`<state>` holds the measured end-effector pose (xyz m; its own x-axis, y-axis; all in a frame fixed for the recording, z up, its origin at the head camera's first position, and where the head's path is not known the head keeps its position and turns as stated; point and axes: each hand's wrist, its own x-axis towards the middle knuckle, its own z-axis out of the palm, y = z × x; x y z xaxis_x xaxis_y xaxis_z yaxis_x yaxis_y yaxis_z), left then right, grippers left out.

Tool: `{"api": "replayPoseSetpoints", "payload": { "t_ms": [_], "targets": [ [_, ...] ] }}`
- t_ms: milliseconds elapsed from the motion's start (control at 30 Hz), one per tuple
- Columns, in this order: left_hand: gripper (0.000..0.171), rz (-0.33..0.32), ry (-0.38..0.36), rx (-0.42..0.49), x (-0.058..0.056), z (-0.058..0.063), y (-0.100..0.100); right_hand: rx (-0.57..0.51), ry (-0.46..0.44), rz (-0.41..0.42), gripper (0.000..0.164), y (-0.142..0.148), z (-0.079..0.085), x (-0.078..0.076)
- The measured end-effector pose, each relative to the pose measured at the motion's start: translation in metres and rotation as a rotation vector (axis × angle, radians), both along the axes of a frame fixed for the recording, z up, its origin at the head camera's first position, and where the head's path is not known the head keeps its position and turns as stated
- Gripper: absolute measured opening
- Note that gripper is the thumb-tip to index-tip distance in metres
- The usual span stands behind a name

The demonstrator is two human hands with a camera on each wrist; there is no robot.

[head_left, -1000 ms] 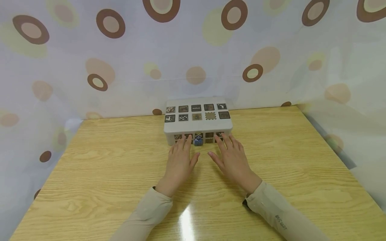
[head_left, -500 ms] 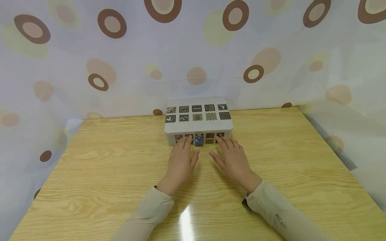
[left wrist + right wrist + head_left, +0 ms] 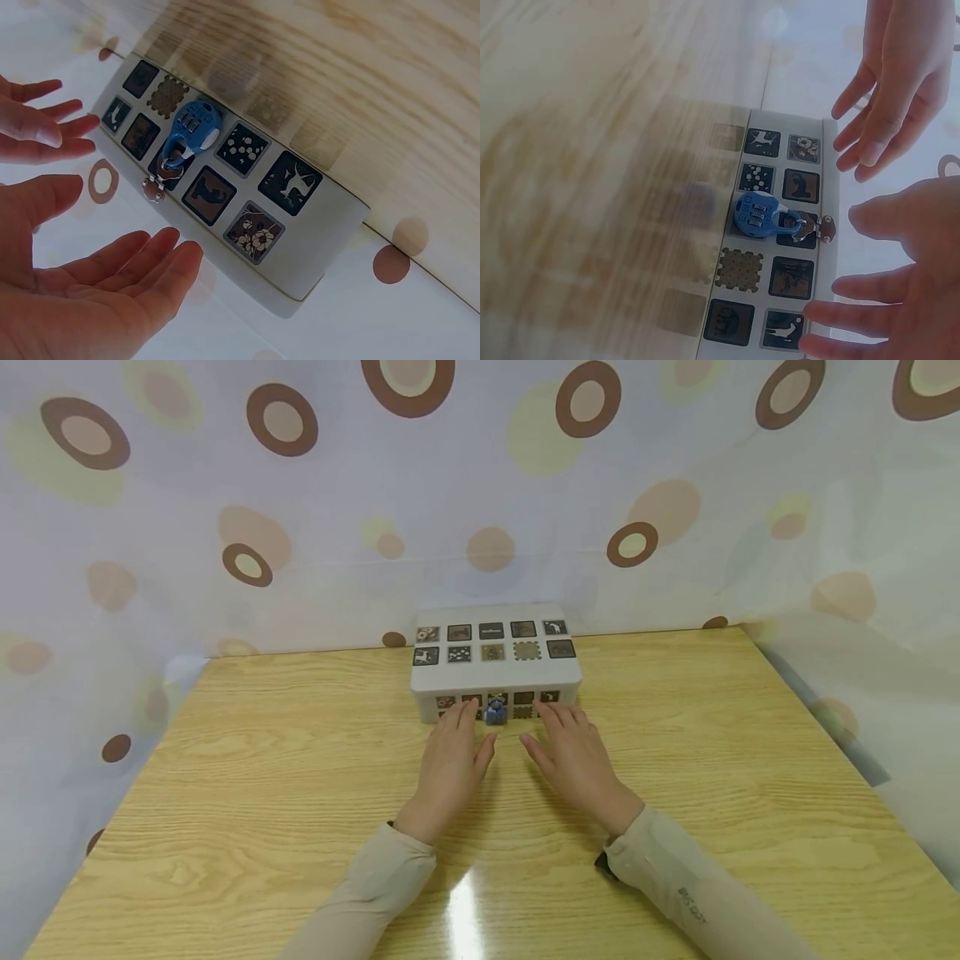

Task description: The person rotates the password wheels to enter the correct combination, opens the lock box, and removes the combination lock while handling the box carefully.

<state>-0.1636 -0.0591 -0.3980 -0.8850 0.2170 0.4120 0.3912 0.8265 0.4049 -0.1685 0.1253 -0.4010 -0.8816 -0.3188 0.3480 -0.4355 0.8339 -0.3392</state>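
A white box with rows of dark picture squares stands near the back of the table. From the metal clasp on its front hangs a blue combination padlock with number dials; its shackle passes through the clasp. My left hand is in front of the box, left of the padlock, fingers extended and thumb apart. On the other side, my right hand mirrors it with relaxed, spread fingers. Both hands hold nothing, and their fingertips are close to the box front.
The wood-grain table extends to both sides of the box and toward me. Behind the box hangs a white curtain with brown and beige circles, which also lines the left and right sides.
Both hands keep almost the same pose at the box front. The right forearm has shifted very slightly left; the whole view has drifted a little.
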Motion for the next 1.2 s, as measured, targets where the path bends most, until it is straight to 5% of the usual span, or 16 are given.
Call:
{"api": "replayPoseSetpoints", "payload": {
  "t_ms": [500,833,1200],
  "targets": [
    [0.047,-0.011,-0.01,0.012,-0.005,-0.003,0.0,-0.117,-0.061,0.039,0.048,-0.003,-0.003,-0.006],
    [0.049,-0.01,-0.189,0.062,-0.009,-0.001,0.002,-0.184,-0.16,0.049,0.046,-0.004,-0.004,-0.011],
    [0.052,-0.019,-0.276,0.075,-0.012,-0.001,0.002,-0.253,-0.239,0.059,0.044,-0.007,-0.007,-0.017]
  ]
}}
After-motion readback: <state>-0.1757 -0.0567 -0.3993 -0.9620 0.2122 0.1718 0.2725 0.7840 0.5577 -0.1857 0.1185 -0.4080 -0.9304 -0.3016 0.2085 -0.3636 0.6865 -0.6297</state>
